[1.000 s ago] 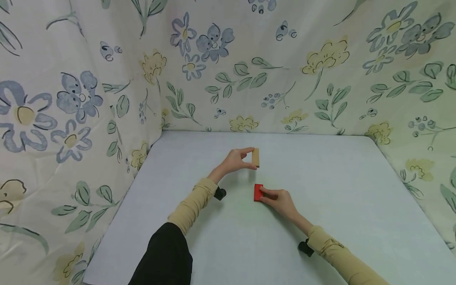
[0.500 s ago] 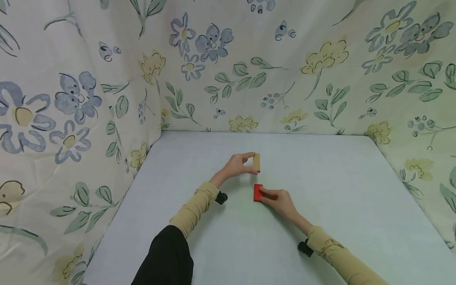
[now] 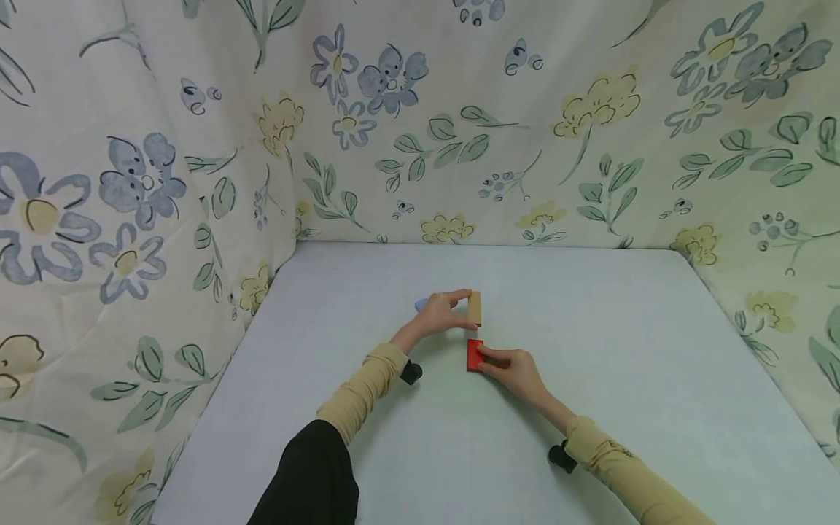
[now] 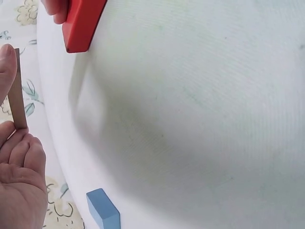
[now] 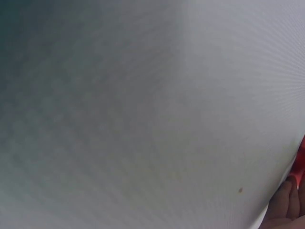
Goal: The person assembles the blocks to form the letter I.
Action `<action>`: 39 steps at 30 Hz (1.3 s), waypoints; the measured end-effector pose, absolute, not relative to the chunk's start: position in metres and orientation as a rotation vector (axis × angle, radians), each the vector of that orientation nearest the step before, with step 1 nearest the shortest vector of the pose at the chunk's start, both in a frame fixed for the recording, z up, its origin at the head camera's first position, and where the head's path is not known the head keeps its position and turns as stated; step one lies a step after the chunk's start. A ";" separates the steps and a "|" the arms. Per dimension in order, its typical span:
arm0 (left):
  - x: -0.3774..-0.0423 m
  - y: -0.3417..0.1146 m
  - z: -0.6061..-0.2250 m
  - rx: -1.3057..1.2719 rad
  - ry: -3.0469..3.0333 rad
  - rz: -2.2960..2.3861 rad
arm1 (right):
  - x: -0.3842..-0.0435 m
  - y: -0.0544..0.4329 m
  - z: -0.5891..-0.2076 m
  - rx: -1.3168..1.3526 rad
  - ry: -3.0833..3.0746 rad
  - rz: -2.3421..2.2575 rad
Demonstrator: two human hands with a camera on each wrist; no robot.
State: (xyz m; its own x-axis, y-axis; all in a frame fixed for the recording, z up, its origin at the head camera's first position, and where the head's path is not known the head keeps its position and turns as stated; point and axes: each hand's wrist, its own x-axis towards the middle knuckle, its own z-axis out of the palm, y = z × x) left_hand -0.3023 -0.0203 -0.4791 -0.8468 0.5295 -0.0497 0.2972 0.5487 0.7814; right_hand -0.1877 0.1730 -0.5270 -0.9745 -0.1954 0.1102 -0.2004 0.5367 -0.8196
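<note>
My left hand pinches a wooden block by its two short ends, thumb at the near end and fingers at the far end. In the left wrist view that block shows as a thin slab, held over the white surface. Just nearer, my right hand pinches a red block at its right side. The red block is at the top of the left wrist view, its shadow falling below it. A blue block lies past my left hand, mostly hidden by it in the head view.
A white tabletop lies under both hands. Flower-printed cloth hangs behind it and along its left and right sides. Small black devices sit at both wrists.
My left hand has come nearer with the wooden block, closing in on the red block. A bit of the blue block now shows behind it. My right hand stays put.
</note>
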 end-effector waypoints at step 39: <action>-0.298 -0.013 -0.507 0.786 2.623 0.960 | -0.188 0.172 -0.528 0.411 -2.700 1.459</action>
State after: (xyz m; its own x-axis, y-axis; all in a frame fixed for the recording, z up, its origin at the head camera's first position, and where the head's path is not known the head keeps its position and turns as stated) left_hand -0.2983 -0.0125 -0.5068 -0.8269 0.5611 -0.0380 0.4041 0.6398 0.6537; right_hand -0.1881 0.1719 -0.5278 -0.9637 -0.2102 0.1646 -0.2529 0.5211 -0.8152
